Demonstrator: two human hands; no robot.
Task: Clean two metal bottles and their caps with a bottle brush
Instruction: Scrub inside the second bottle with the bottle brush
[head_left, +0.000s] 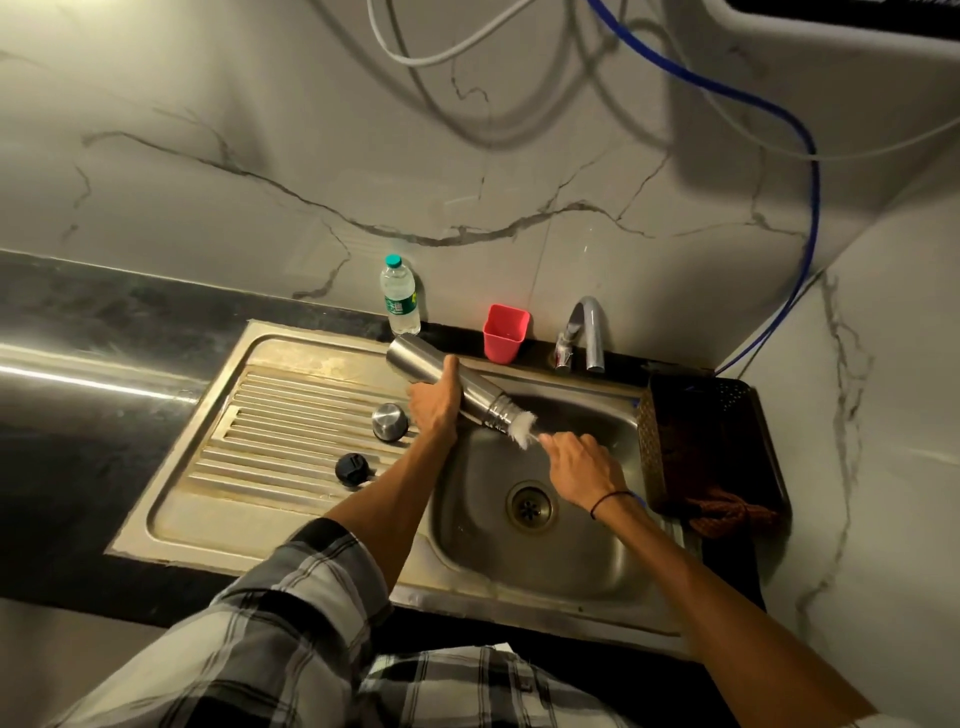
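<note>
My left hand (435, 402) grips a metal bottle (421, 361) round its middle, tilted with the mouth pointing down to the right over the sink basin (571, 561). The white bristles of a bottle brush (523, 429) stick out of the bottle's mouth. My right hand (582, 465) holds the brush by its handle, which the hand hides. A round metal cap (389, 421) and a black cap (350, 468) lie on the ribbed drainboard (270, 436) left of the basin. No second metal bottle shows.
A clear plastic water bottle (399, 296) with a green cap and a red cup (503, 332) stand at the wall behind the sink. The tap (589, 332) curves over the basin's back edge. A dark basket (701, 447) with a brown cloth (727, 512) sits right of the basin.
</note>
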